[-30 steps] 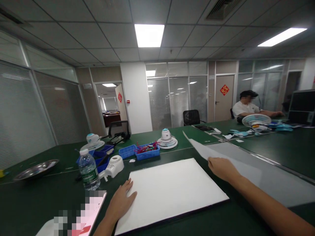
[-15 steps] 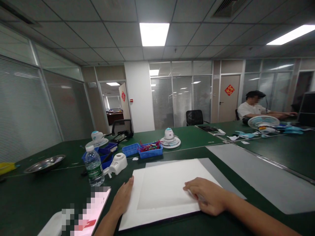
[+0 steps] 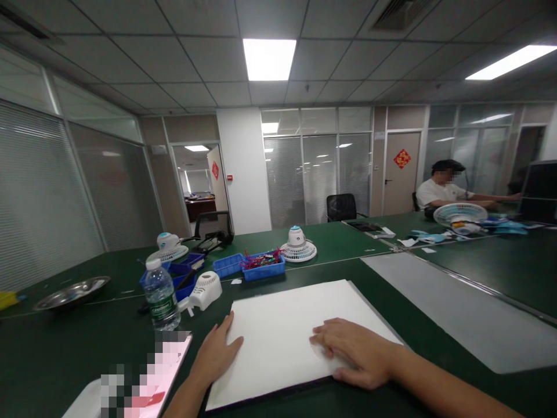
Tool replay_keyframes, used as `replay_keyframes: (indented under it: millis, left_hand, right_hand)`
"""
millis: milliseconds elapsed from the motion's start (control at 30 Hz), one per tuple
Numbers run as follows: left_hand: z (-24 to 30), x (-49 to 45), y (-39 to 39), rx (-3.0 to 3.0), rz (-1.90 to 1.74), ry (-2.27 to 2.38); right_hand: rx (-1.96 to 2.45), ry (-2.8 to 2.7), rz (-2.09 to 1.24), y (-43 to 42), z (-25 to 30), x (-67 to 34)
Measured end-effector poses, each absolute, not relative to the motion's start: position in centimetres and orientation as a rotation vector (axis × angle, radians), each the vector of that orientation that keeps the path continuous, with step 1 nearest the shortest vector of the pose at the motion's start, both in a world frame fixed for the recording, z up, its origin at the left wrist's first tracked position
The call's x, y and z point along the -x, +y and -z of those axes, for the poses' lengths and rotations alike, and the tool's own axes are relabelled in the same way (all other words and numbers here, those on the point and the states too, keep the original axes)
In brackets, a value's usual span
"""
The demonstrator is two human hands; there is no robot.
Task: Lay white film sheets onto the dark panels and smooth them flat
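Observation:
A large white sheet [image 3: 287, 331] lies flat in front of me on the green table, a dark edge showing along its near side. At its left edge is my left hand [image 3: 217, 351], the thumb resting on top and the fingers extended along the side. My right hand [image 3: 354, 351] lies on the right part of the sheet with its palm down and fingers spread. Neither hand grips anything that I can see. Just a thin grey strip shows past the sheet's right edge.
To the left stand a water bottle [image 3: 161, 296], a white plastic housing [image 3: 206, 290] and a metal dish [image 3: 72, 292]. Behind are blue bins with wires [image 3: 263, 264] and a white fan part [image 3: 298, 247]. A grey mat [image 3: 452, 313] lies right. A person [image 3: 444, 186] sits far right.
My left thumb has come onto the sheet. My right hand has shifted slightly left and its fingers have spread. The grey sheet behind is now mostly covered, and the inner rectangle outline no longer shows.

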State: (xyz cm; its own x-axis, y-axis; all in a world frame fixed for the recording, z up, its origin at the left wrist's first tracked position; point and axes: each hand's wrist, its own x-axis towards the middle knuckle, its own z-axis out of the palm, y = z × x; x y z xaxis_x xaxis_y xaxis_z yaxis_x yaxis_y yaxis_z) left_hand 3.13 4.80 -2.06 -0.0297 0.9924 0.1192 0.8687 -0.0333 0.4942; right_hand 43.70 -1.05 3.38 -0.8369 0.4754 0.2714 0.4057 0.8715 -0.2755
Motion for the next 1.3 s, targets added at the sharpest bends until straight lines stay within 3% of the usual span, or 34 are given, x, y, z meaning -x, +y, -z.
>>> replay_keyframes:
  millis: [233,400,500,667,967,1300]
  left_hand:
    - [2.1,-3.1,4.8,-2.053,-0.693,1.898]
    - [1.8,-3.0,4.6,-2.097,-0.678,1.870]
    - [1.8,-3.0,4.6,-2.125,-0.666,1.857]
    - [2.2,-2.9,4.9,-2.150,-0.661,1.853]
    - [2.6,-2.8,5.3,-2.129,-0.669,1.868]
    - [2.4,-2.6,5.1,-1.937,-0.799,1.879]
  right_hand:
    - [1.787,-2.124,0.319,5.4,-1.0,-54.3]
    - [2.348,-1.583,0.297,6.4,0.6,-63.2]
    - [2.476,-1.526,0.167,6.4,1.4,-66.0]
    - [2.447,-1.694,0.123,7.1,1.6,-65.5]
    - [2.265,-1.892,0.334,6.3,-1.9,-58.5]
    - [1.528,-2.475,0.138,1.5,-2.3,-47.0]
